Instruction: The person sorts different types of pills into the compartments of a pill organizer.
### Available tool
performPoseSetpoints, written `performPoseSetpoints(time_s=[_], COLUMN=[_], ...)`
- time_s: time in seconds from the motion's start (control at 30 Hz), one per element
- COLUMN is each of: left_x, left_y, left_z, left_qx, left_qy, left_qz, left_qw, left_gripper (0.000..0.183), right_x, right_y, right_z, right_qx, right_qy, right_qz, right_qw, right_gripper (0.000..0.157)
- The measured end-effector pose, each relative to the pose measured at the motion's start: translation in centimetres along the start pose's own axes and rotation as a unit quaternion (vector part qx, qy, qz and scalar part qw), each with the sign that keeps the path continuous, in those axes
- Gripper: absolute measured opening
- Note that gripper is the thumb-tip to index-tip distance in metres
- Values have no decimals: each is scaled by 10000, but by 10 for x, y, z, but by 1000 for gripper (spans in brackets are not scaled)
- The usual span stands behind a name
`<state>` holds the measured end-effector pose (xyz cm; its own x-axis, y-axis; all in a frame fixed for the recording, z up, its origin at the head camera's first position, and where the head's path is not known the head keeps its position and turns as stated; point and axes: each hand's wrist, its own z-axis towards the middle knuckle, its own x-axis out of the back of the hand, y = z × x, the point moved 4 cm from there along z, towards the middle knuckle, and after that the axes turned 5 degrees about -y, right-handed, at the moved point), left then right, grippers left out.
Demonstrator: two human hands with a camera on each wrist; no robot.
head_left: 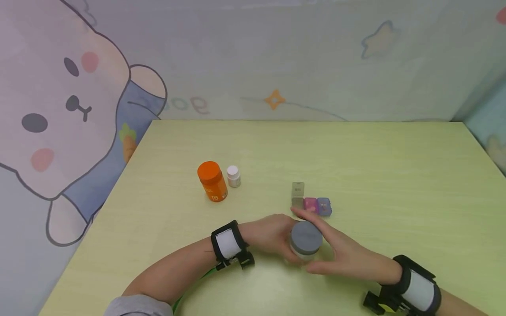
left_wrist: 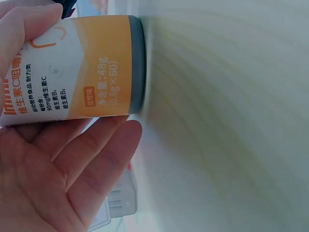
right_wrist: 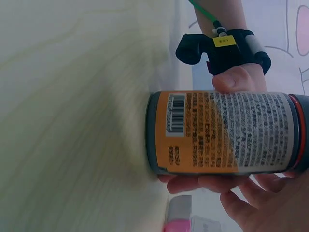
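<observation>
A vitamin C tablet bottle with a grey lid stands upright on the table between both hands. Its label is orange and white. My left hand holds the body from the left, with the thumb on the near side and fingers round the far side. Spread about the lid is my right hand, its thumb and index finger apart; whether it touches the lid cannot be made out. The back label with a barcode shows in the right wrist view.
Just beyond the hands lies a small multicoloured pill organizer. Farther left stand an orange bottle and a small white bottle. The light wooden table ends at a printed backdrop.
</observation>
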<state>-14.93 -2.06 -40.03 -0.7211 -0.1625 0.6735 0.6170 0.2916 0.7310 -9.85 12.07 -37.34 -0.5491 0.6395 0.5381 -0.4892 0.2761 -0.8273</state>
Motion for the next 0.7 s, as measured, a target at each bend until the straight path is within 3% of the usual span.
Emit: performPoseSetpoints(time_s=[0.17,0.33,0.57,0.7], left_x=[1,1,-1,-1], left_y=[0,1,0,0], left_z=[0,1,2,1], left_qx=[-79,-215,-245,-134], left_qy=[-2,99,200,206], left_qz=[47,285,219,166], left_qw=[10000,9993,9993,9996], left_gripper=[47,44,44,44], right_x=[-5,-1,13,22], right_y=[4,9,14,12], right_z=[12,16,9,3], right_qx=[-153,-206,-465,-196], right_qy=[129,344,605,841], right_qz=[52,-409,-579,-610], right_qw=[9998,9984,9954,9944], right_gripper=[94,95,100,98])
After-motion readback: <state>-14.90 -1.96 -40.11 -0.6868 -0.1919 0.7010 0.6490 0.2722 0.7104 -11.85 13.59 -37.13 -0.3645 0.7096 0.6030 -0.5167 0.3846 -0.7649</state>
